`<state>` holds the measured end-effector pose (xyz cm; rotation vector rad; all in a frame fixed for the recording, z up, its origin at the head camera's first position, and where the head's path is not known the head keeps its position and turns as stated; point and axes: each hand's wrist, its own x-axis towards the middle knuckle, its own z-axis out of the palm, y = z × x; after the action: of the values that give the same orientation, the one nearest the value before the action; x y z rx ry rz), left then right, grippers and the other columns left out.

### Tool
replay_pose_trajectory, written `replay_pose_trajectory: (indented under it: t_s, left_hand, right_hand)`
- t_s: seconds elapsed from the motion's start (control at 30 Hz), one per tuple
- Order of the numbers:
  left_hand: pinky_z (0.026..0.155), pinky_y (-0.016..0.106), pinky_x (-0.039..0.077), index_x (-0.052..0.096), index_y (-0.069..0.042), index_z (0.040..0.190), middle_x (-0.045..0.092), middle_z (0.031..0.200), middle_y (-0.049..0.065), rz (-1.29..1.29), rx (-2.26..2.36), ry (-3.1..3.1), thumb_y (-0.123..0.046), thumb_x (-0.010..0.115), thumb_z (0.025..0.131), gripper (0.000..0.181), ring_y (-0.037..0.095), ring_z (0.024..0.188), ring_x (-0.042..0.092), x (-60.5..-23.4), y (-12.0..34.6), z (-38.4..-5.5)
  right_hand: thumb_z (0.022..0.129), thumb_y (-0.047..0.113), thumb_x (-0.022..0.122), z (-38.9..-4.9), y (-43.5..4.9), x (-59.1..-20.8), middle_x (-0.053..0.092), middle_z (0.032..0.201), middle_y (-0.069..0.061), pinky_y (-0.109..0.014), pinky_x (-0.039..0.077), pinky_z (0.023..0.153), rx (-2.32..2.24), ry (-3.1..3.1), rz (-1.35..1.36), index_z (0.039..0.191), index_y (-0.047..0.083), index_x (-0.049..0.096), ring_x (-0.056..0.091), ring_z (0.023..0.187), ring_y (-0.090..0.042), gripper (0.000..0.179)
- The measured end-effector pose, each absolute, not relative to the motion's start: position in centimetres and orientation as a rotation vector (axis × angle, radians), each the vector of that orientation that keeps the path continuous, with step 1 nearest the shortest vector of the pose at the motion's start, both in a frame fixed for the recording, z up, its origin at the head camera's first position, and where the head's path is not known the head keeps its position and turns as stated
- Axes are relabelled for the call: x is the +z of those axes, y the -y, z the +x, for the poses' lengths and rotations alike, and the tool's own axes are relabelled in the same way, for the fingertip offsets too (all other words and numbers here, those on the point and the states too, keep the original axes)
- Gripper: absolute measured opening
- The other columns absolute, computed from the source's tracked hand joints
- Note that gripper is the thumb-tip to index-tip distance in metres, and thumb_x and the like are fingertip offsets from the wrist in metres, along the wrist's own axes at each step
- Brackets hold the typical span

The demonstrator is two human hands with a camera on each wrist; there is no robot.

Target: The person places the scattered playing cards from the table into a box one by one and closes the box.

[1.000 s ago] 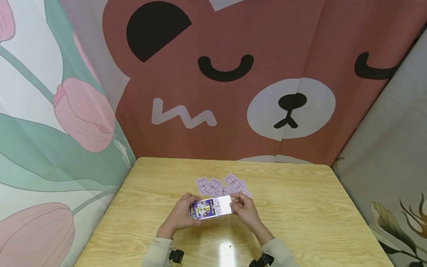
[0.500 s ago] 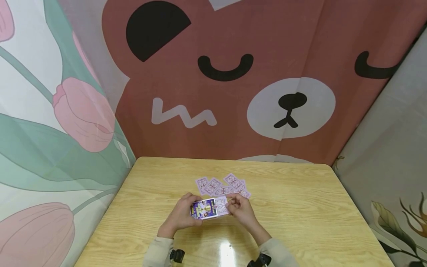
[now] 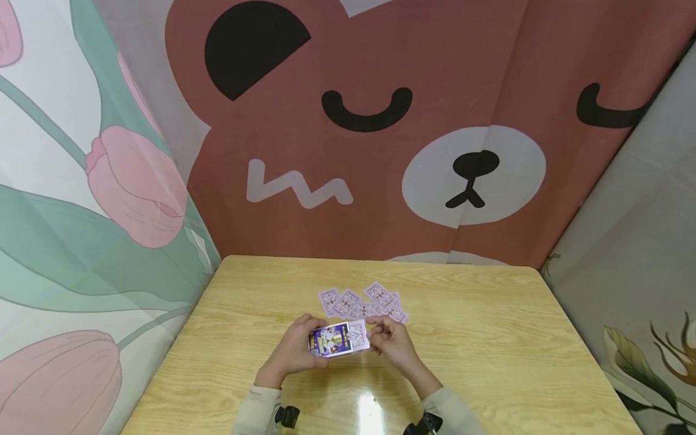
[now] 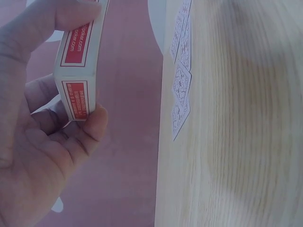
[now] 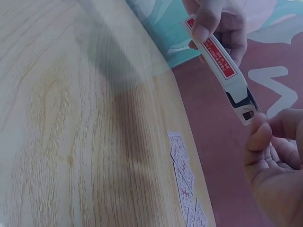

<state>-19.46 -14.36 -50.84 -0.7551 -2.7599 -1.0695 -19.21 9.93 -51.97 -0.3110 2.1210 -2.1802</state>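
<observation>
To the left of the card box (image 3: 330, 340), the left hand (image 3: 293, 349) grips it firmly, thumb along the near long edge and fingers curled over the far one, probably so that the body stays steady and its open end is unobstructed. The box itself is held up over the table (image 3: 261, 290), printed face upward, open end toward the right. From that end juts a patterned card back (image 3: 357, 336), partly inside; how many cards sit beneath it is hidden. Beyond the box, on the table, several loose cards (image 3: 363, 310) lie back up and overlapping, likely kept there out of the hands' way. To the box's right, the right hand (image 3: 394, 341) has its thumb and index finger bent nearly together at the open end; whether they pinch a card or only touch there, I cannot tell.
</observation>
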Motion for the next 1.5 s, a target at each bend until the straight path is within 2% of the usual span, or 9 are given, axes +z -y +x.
replay_pose_trajectory:
  t_s: [0.43, 0.63, 0.83, 1.0, 1.17, 1.3, 1.5]
  left_hand:
    - [0.075, 0.029, 0.047, 0.063, -0.007, 0.105, 0.052, 0.092, -0.008, -0.756, -1.085, 2.760, -0.018, 0.086, 0.047, 0.064, 0.010, 0.083, 0.049, -51.2, 14.7, -19.4]
    - [0.075, 0.028, 0.047, 0.063, -0.008, 0.106, 0.052, 0.092, -0.008, -0.762, -1.105, 2.759, -0.017, 0.086, 0.047, 0.064, 0.010, 0.083, 0.049, -51.0, 14.5, -19.4]
    - [0.073, 0.028, 0.047, 0.063, -0.007, 0.105, 0.052, 0.091, -0.008, -0.784, -1.108, 2.736, -0.017, 0.085, 0.047, 0.063, 0.010, 0.081, 0.049, -51.0, 14.3, -19.5]
    - [0.073, 0.028, 0.047, 0.063, -0.008, 0.104, 0.052, 0.090, -0.008, -0.790, -1.101, 2.733, -0.016, 0.086, 0.048, 0.061, 0.011, 0.081, 0.049, -50.9, 14.2, -19.6]
    - [0.073, 0.028, 0.047, 0.064, -0.008, 0.104, 0.053, 0.091, -0.008, -0.800, -1.081, 2.715, -0.017, 0.086, 0.047, 0.062, 0.010, 0.081, 0.049, -51.0, 14.1, -19.7]
    - [0.073, 0.027, 0.047, 0.064, -0.008, 0.104, 0.053, 0.091, -0.008, -0.816, -1.065, 2.704, -0.017, 0.086, 0.048, 0.062, 0.009, 0.081, 0.049, -51.1, 14.0, -19.8]
    - [0.073, 0.027, 0.047, 0.063, -0.009, 0.104, 0.053, 0.092, -0.008, -0.817, -1.062, 2.703, -0.018, 0.086, 0.047, 0.062, 0.009, 0.082, 0.049, -51.0, 14.0, -19.8]
  right_hand:
    - [0.077, -0.016, 0.050, -19.1, -9.7, -51.9, 0.057, 0.075, -0.009, -0.024, 0.047, 0.049, -2.150, -2.103, -0.381, 0.107, -0.019, 0.053, 0.056, 0.056, -0.017, 0.030]
    - [0.076, -0.016, 0.052, -18.4, -9.4, -49.5, 0.056, 0.076, -0.019, -0.022, 0.045, 0.051, -2.040, -2.135, -0.431, 0.111, -0.021, 0.051, 0.052, 0.056, -0.013, 0.035]
    - [0.077, -0.013, 0.057, -18.2, -9.1, -47.9, 0.056, 0.074, -0.015, -0.017, 0.038, 0.052, -1.871, -2.268, -0.528, 0.109, -0.018, 0.055, 0.047, 0.059, -0.009, 0.033]
    - [0.077, -0.009, 0.064, -19.2, -9.5, -49.4, 0.056, 0.077, -0.010, -0.020, 0.040, 0.054, -1.713, -2.409, -0.673, 0.109, -0.011, 0.059, 0.048, 0.063, -0.012, 0.032]
    - [0.073, -0.005, 0.068, -20.2, -10.3, -50.9, 0.057, 0.085, -0.010, -0.023, 0.044, 0.056, -1.585, -2.508, -0.863, 0.108, -0.003, 0.060, 0.050, 0.067, -0.011, 0.036]
    - [0.071, -0.004, 0.068, -20.5, -10.6, -50.9, 0.055, 0.088, -0.014, -0.026, 0.046, 0.060, -1.532, -2.532, -0.971, 0.105, -0.003, 0.060, 0.052, 0.069, -0.015, 0.035]
    - [0.072, -0.001, 0.069, -20.6, -10.3, -51.0, 0.055, 0.093, -0.013, -0.030, 0.047, 0.062, -1.482, -2.582, -0.980, 0.102, -0.001, 0.061, 0.053, 0.071, -0.016, 0.032]
